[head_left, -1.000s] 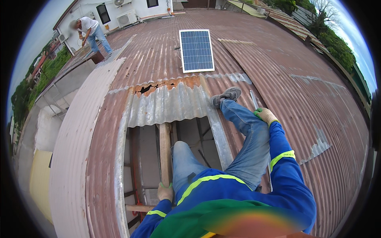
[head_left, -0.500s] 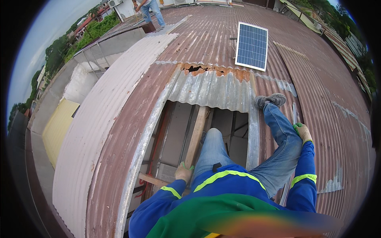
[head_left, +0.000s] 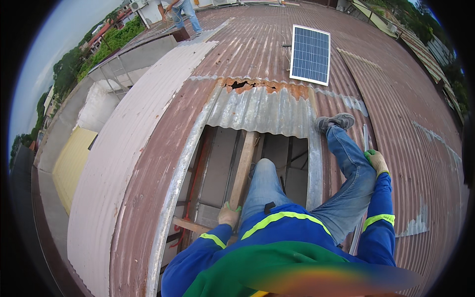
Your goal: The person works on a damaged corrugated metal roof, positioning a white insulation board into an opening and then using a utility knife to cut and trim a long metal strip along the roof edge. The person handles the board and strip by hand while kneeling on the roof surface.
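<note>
The roof opening (head_left: 276, 148) contains a long wooden beam (head_left: 244, 167), grey panels (head_left: 215, 173) below it and a shorter crosspiece (head_left: 189, 225); the left leg (head_left: 265, 185) dips in too. The gloved left hand (head_left: 228, 216) rests on the beam, clamped or not I cannot tell. The right hand (head_left: 377, 162) curls beside the right leg (head_left: 349, 198), near a metal strip (head_left: 365, 136), its grip unclear

Well ahead of our two grips we see a white-framed solar panel (head_left: 310, 55); farther off, ahead and left, a co-worker in jeans (head_left: 190, 16). Well left of our grips we have a yellow panel (head_left: 71, 156), with green shrubs (head_left: 118, 37) beyond.
</note>
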Demonstrator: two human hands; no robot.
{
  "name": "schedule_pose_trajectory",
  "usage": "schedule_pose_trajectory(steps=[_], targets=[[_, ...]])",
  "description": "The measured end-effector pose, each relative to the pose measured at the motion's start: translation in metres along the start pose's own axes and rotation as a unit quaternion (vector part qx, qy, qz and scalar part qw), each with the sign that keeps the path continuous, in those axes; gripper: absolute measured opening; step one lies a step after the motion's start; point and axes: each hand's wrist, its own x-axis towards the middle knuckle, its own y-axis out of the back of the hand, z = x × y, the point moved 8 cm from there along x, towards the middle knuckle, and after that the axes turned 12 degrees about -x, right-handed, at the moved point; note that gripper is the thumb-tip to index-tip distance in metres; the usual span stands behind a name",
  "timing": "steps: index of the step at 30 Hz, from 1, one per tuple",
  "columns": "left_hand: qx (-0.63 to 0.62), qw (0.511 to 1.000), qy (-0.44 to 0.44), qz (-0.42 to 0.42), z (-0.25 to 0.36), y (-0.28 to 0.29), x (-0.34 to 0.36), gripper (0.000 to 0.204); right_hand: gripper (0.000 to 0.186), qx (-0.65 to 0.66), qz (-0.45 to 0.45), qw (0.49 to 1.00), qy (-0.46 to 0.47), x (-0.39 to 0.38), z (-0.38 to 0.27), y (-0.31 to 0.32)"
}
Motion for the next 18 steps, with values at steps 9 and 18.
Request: schedule_pose_trajectory(steps=[9,18], targets=[[-0.007,0.999,0.017,-0.027,0.005,-0.009,-0.002,0.074,0.041,-0.037,-0.018,0.999,-0.008,-0.005,-0.009,0.009],[0.012,0.999,-0.008,0.032,-0.008,0.003,-0.002,0.068,0.042,-0.013,-0.014,1.000,0.003,-0.004,-0.013,0.000]])
